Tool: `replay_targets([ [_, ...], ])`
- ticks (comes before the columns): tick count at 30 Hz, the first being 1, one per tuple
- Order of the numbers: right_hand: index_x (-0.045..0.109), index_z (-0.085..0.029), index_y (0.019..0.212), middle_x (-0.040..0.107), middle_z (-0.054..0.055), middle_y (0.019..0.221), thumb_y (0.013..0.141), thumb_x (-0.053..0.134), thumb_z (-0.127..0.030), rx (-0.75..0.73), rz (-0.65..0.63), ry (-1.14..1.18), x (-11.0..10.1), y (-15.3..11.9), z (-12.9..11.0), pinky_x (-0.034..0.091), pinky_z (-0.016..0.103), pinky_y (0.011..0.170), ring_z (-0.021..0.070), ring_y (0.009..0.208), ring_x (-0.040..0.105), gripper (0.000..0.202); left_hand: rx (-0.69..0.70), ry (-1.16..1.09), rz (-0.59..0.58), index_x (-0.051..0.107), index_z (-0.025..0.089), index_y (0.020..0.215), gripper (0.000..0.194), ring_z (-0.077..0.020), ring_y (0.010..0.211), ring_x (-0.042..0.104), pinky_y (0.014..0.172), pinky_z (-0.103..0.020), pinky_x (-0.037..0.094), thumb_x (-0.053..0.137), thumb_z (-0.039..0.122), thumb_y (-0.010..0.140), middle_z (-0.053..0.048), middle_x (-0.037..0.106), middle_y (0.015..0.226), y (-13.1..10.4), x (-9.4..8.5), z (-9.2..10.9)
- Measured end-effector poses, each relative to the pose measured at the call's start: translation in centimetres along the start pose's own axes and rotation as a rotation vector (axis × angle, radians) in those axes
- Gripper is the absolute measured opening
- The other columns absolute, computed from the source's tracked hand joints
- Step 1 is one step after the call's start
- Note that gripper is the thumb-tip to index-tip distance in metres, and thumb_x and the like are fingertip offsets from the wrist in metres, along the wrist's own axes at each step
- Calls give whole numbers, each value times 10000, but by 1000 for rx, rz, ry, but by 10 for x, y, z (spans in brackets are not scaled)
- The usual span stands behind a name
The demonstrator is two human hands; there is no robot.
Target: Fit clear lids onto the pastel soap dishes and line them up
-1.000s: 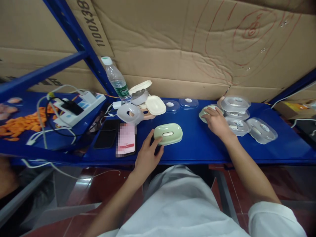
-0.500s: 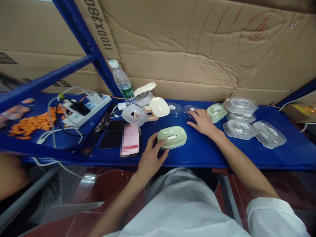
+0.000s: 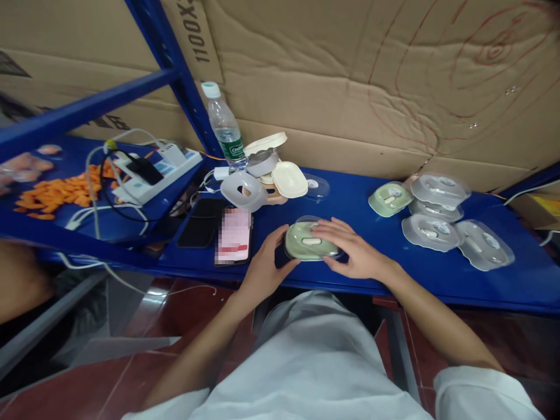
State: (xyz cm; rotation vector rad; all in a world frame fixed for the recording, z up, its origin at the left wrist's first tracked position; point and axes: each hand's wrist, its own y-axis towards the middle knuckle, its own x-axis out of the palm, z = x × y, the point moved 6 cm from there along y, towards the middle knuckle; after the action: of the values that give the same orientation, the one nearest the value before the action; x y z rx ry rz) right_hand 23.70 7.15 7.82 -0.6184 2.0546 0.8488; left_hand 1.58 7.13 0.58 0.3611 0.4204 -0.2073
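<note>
A green oval plastic box (image 3: 301,249) with a pale capsule-shaped piece on top sits near the table's front edge. Around its left end, my left hand (image 3: 268,259) has its fingers and thumb wrapped. A clear plastic lid (image 3: 306,221) rests over the green box, and my right hand (image 3: 356,251) grips its right side, fingers across the top and thumb in front. Whether the lid is fully seated cannot be made out. A second green box (image 3: 391,199) under a clear cover stands farther right.
Covered pale boxes (image 3: 431,232) are grouped at the right. Another clear lid (image 3: 315,188) lies at the back beside cream and grey plastic parts (image 3: 290,179). A water bottle (image 3: 230,137), a phone (image 3: 234,236), a power strip (image 3: 157,178) and orange pieces (image 3: 65,192) are leftward.
My right hand has brought a clear lid from the back of the table toward me, onto the green box. My left hand stays at the box's left end. The view has shifted slightly.
</note>
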Motion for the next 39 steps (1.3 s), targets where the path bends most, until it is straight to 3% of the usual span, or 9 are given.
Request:
replay_targets([
  [3,493,-300,1576,533,63,1631,1008,547,-188,-13,-64,-45,13,-2,-7,181,635,1336,258,1594,379,582,-14,0,-17,373,286,1612,768,-280,1440,585,1226,-487,478,766,328,953,-141,529,1607,-1,-1,-2],
  [13,491,-314,1580,498,68,1655,1030,516,-176,-35,-118,-109,18,-8,-14,143,628,1345,239,1567,427,568,42,108,-39,388,310,1623,728,-281,1467,570,1234,-487,468,729,348,980,-98,548,1619,-1,-3,4],
  [18,515,-317,1570,493,76,1659,1046,513,-208,16,-90,-222,21,-13,-12,198,608,1334,254,1552,452,535,67,143,-20,412,296,1603,659,-273,1449,588,1224,-477,479,685,340,1005,-102,569,1595,-2,-2,10],
  [21,515,-319,1574,490,81,1662,1056,517,-250,118,-45,-342,10,-25,2,263,614,1304,287,1568,423,523,72,169,-15,416,300,1594,625,-259,1411,621,1204,-467,499,657,319,1018,-99,599,1555,-2,-2,13],
  [26,485,-279,1596,507,110,1648,1076,467,-280,339,70,-574,-23,-37,50,287,653,1272,343,1567,408,521,123,205,-9,490,298,1531,511,-246,1369,650,1169,-446,536,619,311,1037,-84,645,1488,-3,0,20],
  [29,492,-207,1592,468,145,1670,1056,415,-181,393,109,-680,-31,-19,73,256,648,1285,365,1584,371,541,148,274,-25,556,305,1468,422,-249,1385,636,1159,-442,547,599,313,1048,-69,638,1498,-3,3,23],
  [31,467,-170,1605,436,160,1688,1055,399,-173,353,89,-670,-22,6,80,267,622,1289,360,1587,364,554,149,308,-37,580,306,1440,388,-246,1374,642,1152,-441,553,594,312,1052,-64,633,1500,-3,5,24],
  [35,371,-153,1654,428,170,1690,1078,463,-335,265,66,-571,11,60,80,310,582,1279,354,1577,373,611,168,341,-36,585,305,1430,375,-247,1368,643,1148,-447,558,589,296,1055,-70,633,1493,-4,6,24],
  [39,361,-94,1641,555,236,1565,1058,546,-419,345,69,-581,28,87,88,324,593,1253,387,1465,496,693,177,372,-38,586,300,1429,378,-251,1365,645,1143,-451,565,589,277,1052,-80,633,1493,-4,6,23],
])
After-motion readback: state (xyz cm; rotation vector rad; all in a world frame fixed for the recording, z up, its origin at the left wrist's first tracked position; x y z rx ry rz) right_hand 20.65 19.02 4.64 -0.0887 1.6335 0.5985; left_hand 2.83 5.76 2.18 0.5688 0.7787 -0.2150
